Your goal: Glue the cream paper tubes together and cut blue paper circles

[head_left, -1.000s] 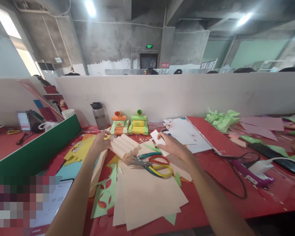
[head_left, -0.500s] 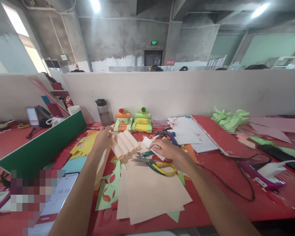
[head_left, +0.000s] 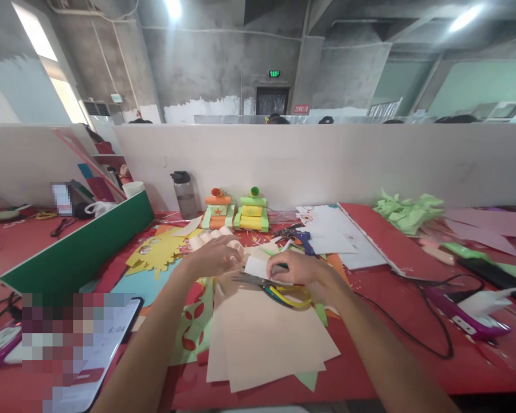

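My right hand (head_left: pixel 296 267) has its fingers closed on a small white paper piece (head_left: pixel 255 267), just above the yellow-handled scissors (head_left: pixel 290 296). My left hand (head_left: pixel 215 255) is over the cream paper rolls (head_left: pixel 217 233), its fingers bent but apart, pointing toward the white piece. It covers most of the rolls, and I see nothing gripped in it. The scissors lie with blades pointing left on the top edge of a stack of cream paper sheets (head_left: pixel 270 350). Part of their handle is below my right hand.
Two paper tank models, one orange (head_left: pixel 218 210) and one green-yellow (head_left: pixel 253 210), stand by the partition beside a water bottle (head_left: pixel 183 195). A blue glue gun (head_left: pixel 304 241) lies right of them. A phone (head_left: pixel 112 350) and a green board (head_left: pixel 81 246) are left; a cable and purple power strip (head_left: pixel 464 314) right.
My left hand has moved right, from the left end of the paper rolls to over them, nearer my right hand. The right hand keeps the white piece, now lying flatter.
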Demonstrator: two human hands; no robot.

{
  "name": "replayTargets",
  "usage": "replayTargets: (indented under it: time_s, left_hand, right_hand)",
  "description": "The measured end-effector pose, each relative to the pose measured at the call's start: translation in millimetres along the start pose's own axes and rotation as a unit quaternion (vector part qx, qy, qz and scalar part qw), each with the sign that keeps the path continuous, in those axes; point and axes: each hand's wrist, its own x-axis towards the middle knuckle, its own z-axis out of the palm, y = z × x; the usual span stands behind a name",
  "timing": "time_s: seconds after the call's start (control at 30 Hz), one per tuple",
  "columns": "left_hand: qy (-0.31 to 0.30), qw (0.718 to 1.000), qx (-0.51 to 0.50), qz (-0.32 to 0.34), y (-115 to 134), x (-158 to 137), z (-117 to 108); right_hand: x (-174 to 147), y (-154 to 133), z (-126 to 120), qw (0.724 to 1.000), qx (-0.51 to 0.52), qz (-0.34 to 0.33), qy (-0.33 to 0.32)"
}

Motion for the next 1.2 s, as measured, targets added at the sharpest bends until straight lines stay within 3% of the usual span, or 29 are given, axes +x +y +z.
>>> replayTargets:
  time_s: [0.13,0.4,0.57,0.63,0.7,0.77,0.83,1.03,1.2]
  left_hand:
    - [-0.025,0.999,-0.01,-0.029,-4.4,1.2,13.7]
    - [0.026,0.994,0.056,-0.091,-13.9,-1.2,26.5]
    - [0.012,0.996,0.069,-0.053,-6.5,3.3,25.9]
    - [-0.004,0.998,0.068,-0.007,-0.4,6.2,25.5]
    - [-0.009,0.997,0.069,0.018,4.8,8.6,27.7]
    - [-0.008,0.996,0.086,0.016,7.6,10.1,32.9]
    - [-0.012,0.993,0.118,0.009,7.7,10.3,39.8]
    - [-0.01,0.984,0.176,0.022,4.0,9.1,45.3]
    - [0.046,0.995,0.084,-0.015,6.4,16.0,25.5]
  right_hand:
    - [4.8,-0.9,8.6,0.999,-0.007,-0.037,0.031]
    - [2.1,3.8,5.1,0.998,0.058,-0.015,-0.033]
    - [-3.6,-2.6,-0.7,0.994,0.104,-0.008,-0.043]
    - [-5.6,-4.7,-3.2,0.99,0.14,-0.027,0.013]
    - [-7.1,-5.4,-5.6,0.978,0.17,-0.039,0.118]
    - [-7.5,-4.6,-7.0,0.955,0.197,-0.033,0.221]
    - [-6.5,-2.6,-6.8,0.929,0.237,-0.012,0.283]
    - [4.3,0.3,-0.3,0.85,0.38,0.03,0.365]
    - [16.7,4.0,4.9,0.801,0.439,0.056,0.402]
